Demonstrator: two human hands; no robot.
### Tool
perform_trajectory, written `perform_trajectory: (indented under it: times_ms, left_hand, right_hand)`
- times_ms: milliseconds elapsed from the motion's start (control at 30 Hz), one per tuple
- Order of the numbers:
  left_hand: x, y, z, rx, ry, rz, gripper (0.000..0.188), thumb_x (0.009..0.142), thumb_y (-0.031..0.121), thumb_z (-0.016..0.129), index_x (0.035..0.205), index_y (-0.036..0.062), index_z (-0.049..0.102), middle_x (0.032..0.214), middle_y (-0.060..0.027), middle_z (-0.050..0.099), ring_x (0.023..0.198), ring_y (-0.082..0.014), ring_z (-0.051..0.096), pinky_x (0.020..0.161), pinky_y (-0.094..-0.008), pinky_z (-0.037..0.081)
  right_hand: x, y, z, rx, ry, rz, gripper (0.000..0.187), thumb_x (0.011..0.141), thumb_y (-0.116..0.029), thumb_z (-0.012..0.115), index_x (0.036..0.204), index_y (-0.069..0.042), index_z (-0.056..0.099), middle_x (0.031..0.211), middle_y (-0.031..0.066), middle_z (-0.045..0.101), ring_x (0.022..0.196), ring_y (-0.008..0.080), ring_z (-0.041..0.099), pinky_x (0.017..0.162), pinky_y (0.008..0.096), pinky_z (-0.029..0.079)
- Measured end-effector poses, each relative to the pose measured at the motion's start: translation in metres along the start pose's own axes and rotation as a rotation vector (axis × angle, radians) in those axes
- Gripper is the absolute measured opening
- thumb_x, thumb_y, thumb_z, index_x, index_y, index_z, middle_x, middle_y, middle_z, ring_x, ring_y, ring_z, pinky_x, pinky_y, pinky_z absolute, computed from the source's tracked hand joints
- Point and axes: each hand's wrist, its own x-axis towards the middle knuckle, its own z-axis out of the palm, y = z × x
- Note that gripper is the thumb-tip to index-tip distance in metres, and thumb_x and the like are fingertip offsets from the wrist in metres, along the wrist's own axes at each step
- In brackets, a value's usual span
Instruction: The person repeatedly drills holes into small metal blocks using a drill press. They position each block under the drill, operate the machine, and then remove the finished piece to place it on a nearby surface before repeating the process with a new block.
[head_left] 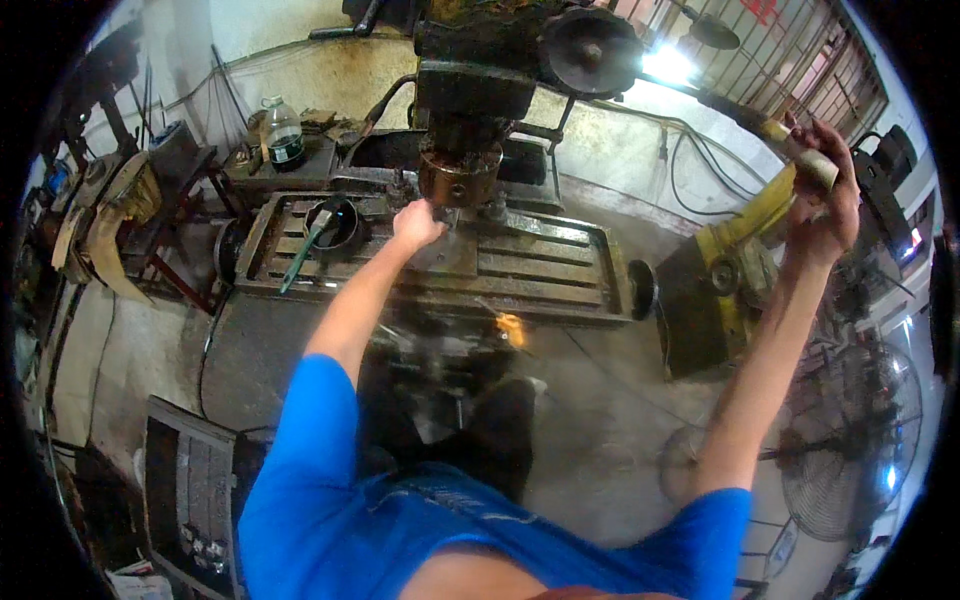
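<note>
Beneath the spindle head (458, 178) of a milling or drilling machine, my left hand (418, 226) is closed against the small metal parts on the machine table (540, 262). Whatever its fingers hold is hidden. My right hand (832, 205) is raised at the far right, its fingers wrapped round a pale cylindrical handle (818, 168). This handle appears to be at the end of a long dark lever (735, 112) from the machine's head. Left of my left hand, a green-handled brush (308, 248) lies across a dark round bowl (340, 226) on the slotted table.
A clear plastic bottle (283, 135) stands on a bench behind the table. Handwheels (643, 290) stick out at the table's ends. A yellow-and-dark machine (715, 290) stands to the right, with a fan (850, 440) nearer me. A metal tray (190, 480) sits low at left.
</note>
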Motion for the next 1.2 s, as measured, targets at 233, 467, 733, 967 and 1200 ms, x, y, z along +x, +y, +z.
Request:
perform_trajectory:
  times_ms: [233, 467, 733, 967, 1200]
  left_hand:
    - [-0.005, -0.006, 0.001, -0.071, 0.059, -0.027, 0.045, 0.064, 0.035, 0.073, 0.091, 0.0007, 0.060, 0.094, -0.0174, 0.062, 0.091, -0.0308, 0.060, 0.077, -0.0391, 0.048]
    - [-0.002, -0.008, 0.005, -0.091, 0.058, -0.033, 0.044, 0.062, 0.033, 0.074, 0.086, -0.0006, 0.060, 0.091, -0.0175, 0.062, 0.088, -0.0313, 0.060, 0.076, -0.0400, 0.048]
    - [-0.002, -0.008, 0.003, -0.095, 0.005, -0.046, 0.040, 0.062, 0.034, 0.074, 0.081, 0.0010, 0.061, 0.089, -0.0168, 0.063, 0.088, -0.0310, 0.060, 0.075, -0.0392, 0.048]
    - [-0.006, -0.009, 0.003, -0.114, 0.107, -0.061, 0.040, 0.061, 0.034, 0.074, 0.078, 0.0001, 0.062, 0.087, -0.0167, 0.063, 0.084, -0.0306, 0.061, 0.073, -0.0393, 0.048]
    - [-0.003, -0.009, 0.010, -0.104, 0.106, -0.015, 0.042, 0.061, 0.035, 0.074, 0.079, -0.0005, 0.061, 0.086, -0.0177, 0.063, 0.083, -0.0321, 0.061, 0.070, -0.0400, 0.049]
  right_hand:
    - [-0.074, 0.022, 0.017, -0.062, 0.146, -0.055, 0.068, 0.067, -0.054, 0.062, 0.087, 0.010, 0.058, 0.079, 0.0135, 0.056, 0.080, 0.0264, 0.055, 0.098, 0.0505, 0.032]
    - [-0.110, 0.032, 0.029, -0.093, 0.158, -0.094, 0.055, 0.070, -0.049, 0.061, 0.078, 0.006, 0.058, 0.068, 0.0103, 0.051, 0.081, 0.0275, 0.055, 0.096, 0.0541, 0.030]
    - [-0.119, 0.036, 0.036, -0.118, 0.234, -0.129, 0.052, 0.072, -0.047, 0.063, 0.074, 0.004, 0.057, 0.067, 0.0093, 0.052, 0.078, 0.0257, 0.054, 0.094, 0.0533, 0.033]
    - [-0.093, 0.026, 0.039, -0.156, 0.206, -0.086, 0.051, 0.073, -0.044, 0.061, 0.080, 0.006, 0.058, 0.071, 0.0113, 0.053, 0.078, 0.0254, 0.054, 0.096, 0.0526, 0.031]
    - [-0.132, 0.038, 0.039, -0.188, 0.233, -0.111, 0.048, 0.071, -0.044, 0.063, 0.076, 0.004, 0.057, 0.067, 0.0093, 0.052, 0.078, 0.0248, 0.055, 0.095, 0.0549, 0.032]
